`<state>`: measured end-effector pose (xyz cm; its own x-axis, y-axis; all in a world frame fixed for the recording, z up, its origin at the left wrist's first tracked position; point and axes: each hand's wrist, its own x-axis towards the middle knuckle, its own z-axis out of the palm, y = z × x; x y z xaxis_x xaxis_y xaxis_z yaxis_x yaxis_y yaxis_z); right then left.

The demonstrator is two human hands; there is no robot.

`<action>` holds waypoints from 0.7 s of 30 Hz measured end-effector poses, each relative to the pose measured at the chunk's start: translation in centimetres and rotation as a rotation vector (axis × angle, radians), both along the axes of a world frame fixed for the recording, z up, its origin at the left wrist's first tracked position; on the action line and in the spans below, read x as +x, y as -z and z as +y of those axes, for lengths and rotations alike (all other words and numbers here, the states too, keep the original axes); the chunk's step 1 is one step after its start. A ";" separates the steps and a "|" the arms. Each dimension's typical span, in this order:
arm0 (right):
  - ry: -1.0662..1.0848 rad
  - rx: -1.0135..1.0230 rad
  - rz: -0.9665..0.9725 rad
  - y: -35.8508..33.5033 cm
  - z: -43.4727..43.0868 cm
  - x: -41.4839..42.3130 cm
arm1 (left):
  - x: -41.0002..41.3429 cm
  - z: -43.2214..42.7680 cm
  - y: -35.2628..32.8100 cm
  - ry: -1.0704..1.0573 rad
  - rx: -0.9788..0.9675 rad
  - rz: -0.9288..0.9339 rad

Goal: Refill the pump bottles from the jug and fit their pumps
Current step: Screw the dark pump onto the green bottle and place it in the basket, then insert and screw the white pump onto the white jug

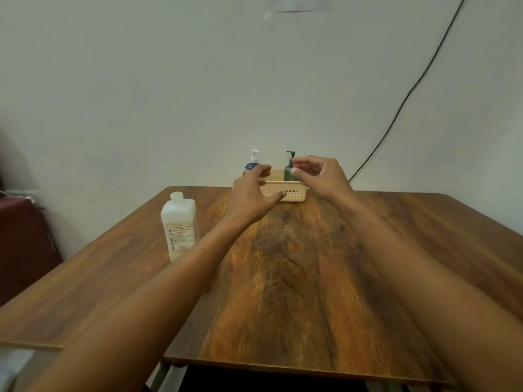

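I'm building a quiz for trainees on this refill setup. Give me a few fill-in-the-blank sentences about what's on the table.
1. Both pump bottles stand in a beige ___ at the far edge of the table.
2. The bottle carrying the white pump is ___.
3. The white jug stands on the person's ___ side.
4. The right hand hovers beside the ___ bottle.
Missing words: basket; blue; left; green.

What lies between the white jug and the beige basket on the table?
In the head view, nothing stands there: only bare table separates the jug from the basket, and the left hand reaches across above that stretch.
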<state>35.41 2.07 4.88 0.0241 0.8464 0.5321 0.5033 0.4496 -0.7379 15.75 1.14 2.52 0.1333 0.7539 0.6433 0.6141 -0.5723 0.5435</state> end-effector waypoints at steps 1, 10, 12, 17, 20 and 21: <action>-0.008 -0.001 -0.004 0.2 -0.2 -0.4 | -0.6 -0.2 0.1 0.006 0.004 -0.002; -0.090 0.017 -0.131 1.7 0.3 -5.6 | -7.5 -0.8 -0.9 -0.061 0.100 -0.072; -0.124 0.025 -0.192 2.7 0.2 -7.0 | -9.6 -1.3 -0.7 -0.107 0.124 -0.054; -0.253 0.056 -0.377 4.9 -0.2 -10.6 | -14.8 -1.6 0.4 -0.224 0.039 -0.017; -0.341 0.035 -0.510 6.1 -0.5 -12.2 | -16.8 -1.3 2.0 -0.267 -0.040 -0.033; -0.363 0.021 -0.556 6.5 -0.6 -12.6 | -17.2 -1.3 2.6 -0.271 -0.068 -0.046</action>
<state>22.85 1.43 -1.57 -0.5434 0.7384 0.3993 0.6207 0.6737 -0.4011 -1.46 -0.12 -0.03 -0.1070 0.8000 0.5903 0.7136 -0.3516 0.6059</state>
